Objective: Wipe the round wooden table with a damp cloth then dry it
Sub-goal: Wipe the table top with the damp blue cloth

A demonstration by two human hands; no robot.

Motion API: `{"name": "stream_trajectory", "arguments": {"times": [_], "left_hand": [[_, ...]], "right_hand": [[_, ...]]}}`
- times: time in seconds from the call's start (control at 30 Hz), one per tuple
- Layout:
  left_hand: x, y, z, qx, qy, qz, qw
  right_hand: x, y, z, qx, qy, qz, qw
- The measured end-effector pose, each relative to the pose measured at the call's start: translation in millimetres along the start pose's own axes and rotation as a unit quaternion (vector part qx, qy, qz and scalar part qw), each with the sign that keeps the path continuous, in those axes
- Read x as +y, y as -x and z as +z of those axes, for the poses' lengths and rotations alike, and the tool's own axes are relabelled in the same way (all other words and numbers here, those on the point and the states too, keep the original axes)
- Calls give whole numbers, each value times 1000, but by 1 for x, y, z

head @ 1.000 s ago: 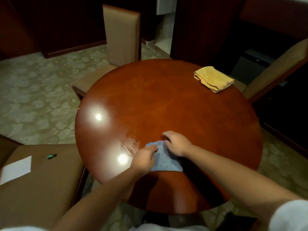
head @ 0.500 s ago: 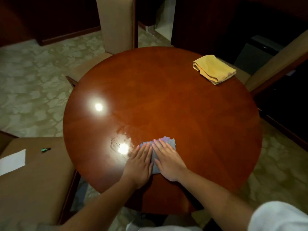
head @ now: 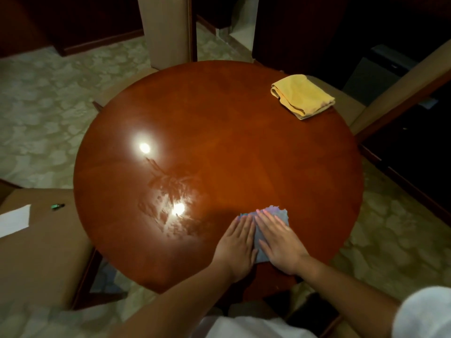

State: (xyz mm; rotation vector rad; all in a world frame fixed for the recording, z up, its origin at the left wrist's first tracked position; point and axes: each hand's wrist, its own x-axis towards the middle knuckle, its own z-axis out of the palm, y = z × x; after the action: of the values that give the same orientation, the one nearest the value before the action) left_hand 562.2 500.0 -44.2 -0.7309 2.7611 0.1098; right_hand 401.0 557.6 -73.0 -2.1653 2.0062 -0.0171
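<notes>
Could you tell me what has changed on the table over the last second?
Both hands, left hand and right hand, went from bunching the blue cloth to pressing it flat, sliding it right; the wet streaks spread. The yellow cloth stayed put.

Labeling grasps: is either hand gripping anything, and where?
No grip. Left hand and right hand press flat on the blue cloth, covering its near part.

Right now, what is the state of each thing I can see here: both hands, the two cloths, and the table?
Left hand: flat, fingers straight, pressing on the blue cloth.
Right hand: flat, fingers straight, pressing on the blue cloth.
Blue cloth: spread on the table, mostly covered by both hands.
Yellow cloth: folded, untouched, near the far right edge.
Round wooden table: wet streaks left of the hands, the rest looks dry.
</notes>
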Motion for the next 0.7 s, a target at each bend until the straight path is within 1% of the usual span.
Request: {"name": "stream_trajectory", "arguments": {"times": [0.17,0.27,0.33,0.4,0.47,0.53,0.63,0.7], "left_hand": [[21,-4,-1,-9,-1,-20,1000],[32,-6,-1,-32,-12,-20,999],[38,-8,-1,-34,-5,-17,999],[39,-11,-3,-32,10,-10,999],[33,-12,-7,-28,40,-1,999],[24,-11,-11,-26,52,12,998],[18,-9,-11,-21,44,24,999],[17,-8,-12,-10,77,17,997]], "right_hand": [[15,15,3,-29,18,16,999],[20,23,2,-51,31,15,998],[27,30,4,-61,28,13,998],[36,32,4,-59,11,-10,998],[45,33,2,-58,-17,-59,996],[50,35,-4,-86,-27,-100,991],[52,36,-5,-59,-17,-122,991],[49,40,1,-26,-33,-109,993]]}}
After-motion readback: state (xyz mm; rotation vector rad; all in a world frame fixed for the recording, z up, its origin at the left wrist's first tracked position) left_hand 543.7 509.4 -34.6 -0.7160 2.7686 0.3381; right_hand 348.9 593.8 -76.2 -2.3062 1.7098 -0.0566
